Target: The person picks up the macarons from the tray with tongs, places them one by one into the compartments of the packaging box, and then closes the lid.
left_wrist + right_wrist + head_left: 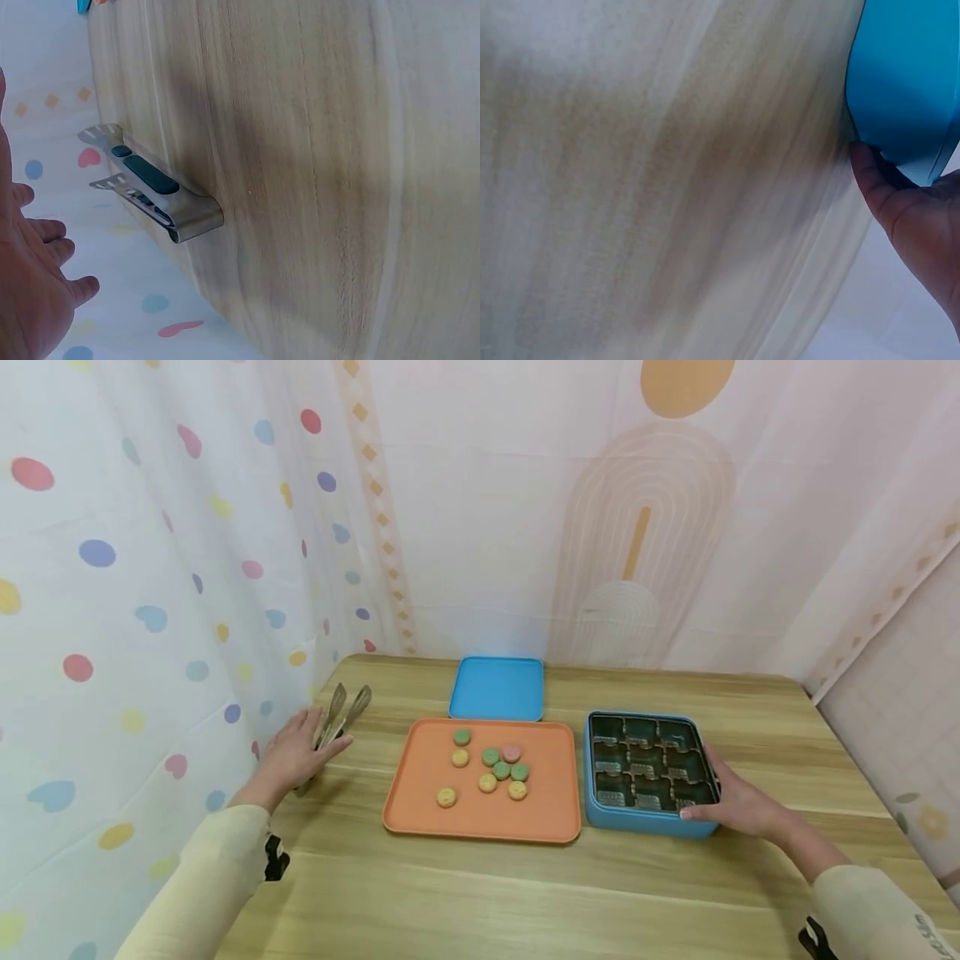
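Note:
My left hand, fingers spread, is beside a pair of metal tongs with dark green grip pads. In the left wrist view a gap shows between that hand and the tongs, which stand on edge with their arms apart. At the right, my right hand holds the near right corner of a blue box, thumb against the front and fingers along the right side, partly hidden. Inside the box is a dark divided insert with several square compartments. Small round cookies, green, yellow and one pink, lie on an orange tray.
Behind the orange tray lies a flat blue lid. Everything stands on a wood-grain table. A dotted curtain hangs along the left side, and a pale patterned curtain closes off the back.

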Action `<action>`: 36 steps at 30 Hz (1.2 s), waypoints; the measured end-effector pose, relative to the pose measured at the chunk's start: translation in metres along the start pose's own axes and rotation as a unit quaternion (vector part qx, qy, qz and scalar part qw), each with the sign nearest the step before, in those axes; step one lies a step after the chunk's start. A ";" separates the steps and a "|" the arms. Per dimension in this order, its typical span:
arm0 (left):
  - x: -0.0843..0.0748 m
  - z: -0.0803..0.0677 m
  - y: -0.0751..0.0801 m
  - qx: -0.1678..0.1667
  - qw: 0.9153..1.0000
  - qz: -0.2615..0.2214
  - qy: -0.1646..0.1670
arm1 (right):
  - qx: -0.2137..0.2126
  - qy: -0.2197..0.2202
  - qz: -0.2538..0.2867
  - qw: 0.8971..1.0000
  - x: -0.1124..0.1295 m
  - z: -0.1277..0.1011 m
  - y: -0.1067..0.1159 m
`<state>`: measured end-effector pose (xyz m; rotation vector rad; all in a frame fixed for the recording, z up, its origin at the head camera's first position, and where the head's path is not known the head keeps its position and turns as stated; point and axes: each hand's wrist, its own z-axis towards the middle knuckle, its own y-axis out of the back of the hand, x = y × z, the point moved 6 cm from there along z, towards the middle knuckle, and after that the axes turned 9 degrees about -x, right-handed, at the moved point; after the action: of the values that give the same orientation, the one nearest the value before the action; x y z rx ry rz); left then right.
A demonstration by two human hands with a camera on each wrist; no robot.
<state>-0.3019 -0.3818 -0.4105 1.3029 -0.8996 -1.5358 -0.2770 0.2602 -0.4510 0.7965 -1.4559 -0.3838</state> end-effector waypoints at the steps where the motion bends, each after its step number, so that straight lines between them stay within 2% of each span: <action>1: 0.002 0.000 -0.001 0.001 1.000 -0.003 0.004 | 0.000 -0.002 0.005 1.000 0.000 0.000 -0.001; 10: 0.021 0.005 -0.006 -0.003 0.996 -0.069 0.056 | 0.002 -0.003 0.023 1.000 -0.003 0.000 -0.004; 16: 0.030 0.006 -0.006 -0.012 0.991 -0.082 0.102 | 0.006 -0.002 0.026 1.000 -0.003 -0.001 -0.003; 23: 0.032 0.007 -0.009 -0.013 0.987 -0.102 0.126 | 0.002 0.001 0.036 0.999 -0.003 -0.002 -0.001; 32: 0.045 0.002 -0.020 -0.030 0.982 -0.120 0.141 | -0.004 -0.001 0.045 0.999 -0.006 -0.001 -0.003; 36: 0.049 -0.004 -0.029 -0.021 0.973 -0.159 0.168 | -0.007 0.002 0.050 0.999 -0.009 0.000 -0.004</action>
<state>-0.3054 -0.4186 -0.4538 1.6750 -0.4554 -1.4977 -0.2771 0.2635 -0.4598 0.7096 -1.4807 -0.3157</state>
